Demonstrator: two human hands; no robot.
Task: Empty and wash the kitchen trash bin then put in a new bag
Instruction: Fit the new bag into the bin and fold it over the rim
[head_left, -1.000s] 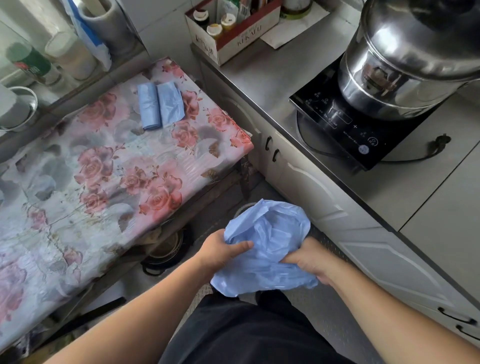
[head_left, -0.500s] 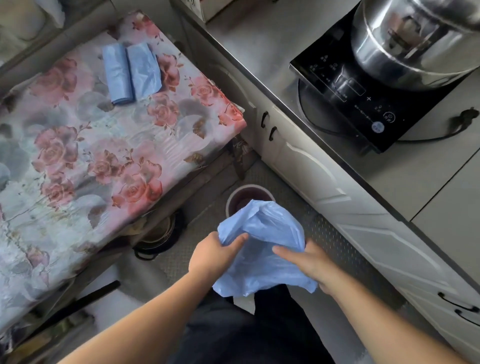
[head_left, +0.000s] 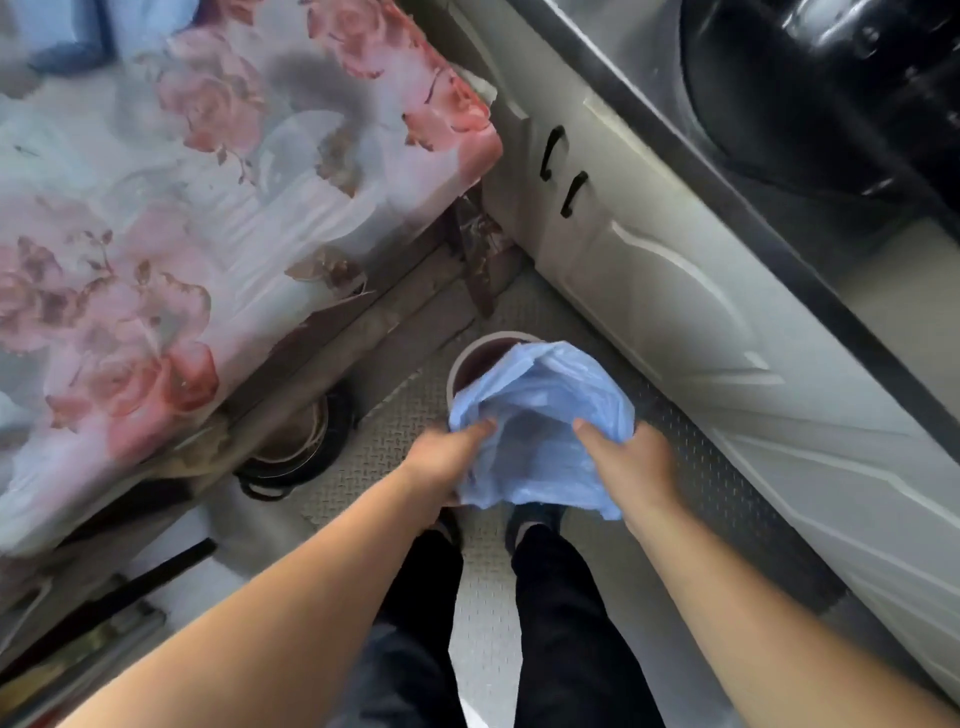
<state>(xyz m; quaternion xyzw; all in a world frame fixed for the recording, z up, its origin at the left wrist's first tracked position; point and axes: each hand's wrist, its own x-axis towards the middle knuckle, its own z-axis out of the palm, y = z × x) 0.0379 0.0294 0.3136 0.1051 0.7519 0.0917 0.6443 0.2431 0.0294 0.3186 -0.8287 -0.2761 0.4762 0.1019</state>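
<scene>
Gripping was seen on both sides: the blue trash bag (head_left: 540, 410) was held by the left hand (head_left: 447, 462) at its left edge, thumb on top of the plastic and fingers curled under, and by the right hand (head_left: 631, 467) at its right edge, thumb likewise laid on the film. The bag's mouth was spread between the two hands, loose and crumpled, with its lower end hanging down in front of the shoes (head_left: 524, 522). The bag was held directly over the trash bin (head_left: 470, 358), covering the near and right part of the rim; only the far-left arc of the white rim and a patch of dark interior were visible. Whether the bag touched the rim could not be told. The bin was placed on the grey patterned floor (head_left: 400, 415), just beside the white cabinet door (head_left: 675, 312) and near the leg of the table with the floral cloth (head_left: 208, 208). A dark round pot (head_left: 296, 447) was seen under the table edge, left of the bin. Motion blur was present across the frame, so finer detail was not resolved.
</scene>
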